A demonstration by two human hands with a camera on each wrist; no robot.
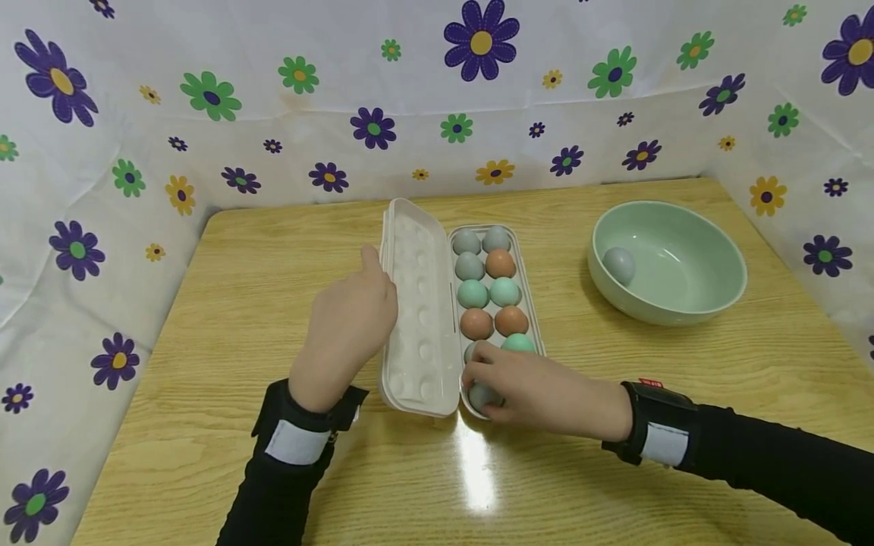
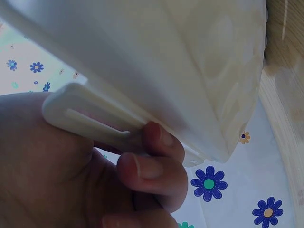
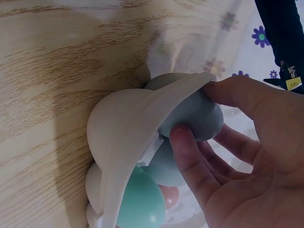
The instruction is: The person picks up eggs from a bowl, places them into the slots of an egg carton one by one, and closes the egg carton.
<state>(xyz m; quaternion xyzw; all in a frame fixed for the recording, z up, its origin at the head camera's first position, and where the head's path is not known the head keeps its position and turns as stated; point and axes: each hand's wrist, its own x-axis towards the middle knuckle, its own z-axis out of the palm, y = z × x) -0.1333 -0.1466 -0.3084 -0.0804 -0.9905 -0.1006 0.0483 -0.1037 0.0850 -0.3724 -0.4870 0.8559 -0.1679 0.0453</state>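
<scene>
An opened white egg carton (image 1: 534, 315) lies mid-table, its lid (image 1: 425, 303) raised on the left side. My left hand (image 1: 351, 318) grips the lid's outer edge; the left wrist view shows fingers curled at its slotted flap (image 2: 90, 114). At the carton's near end, my right hand (image 1: 546, 387) pinches a grey-blue egg (image 3: 202, 114) that sits in or just at its cup. Grey, brown (image 1: 501, 264) and mint-green eggs (image 1: 473, 294) fill the cups beyond. The right hand partly hides the nearest cups.
A pale green bowl (image 1: 683, 269) stands at the back right with one grey egg (image 1: 619, 265) inside. Flower-printed white cloth (image 1: 423, 98) walls the back and both sides of the wooden table (image 1: 259, 303).
</scene>
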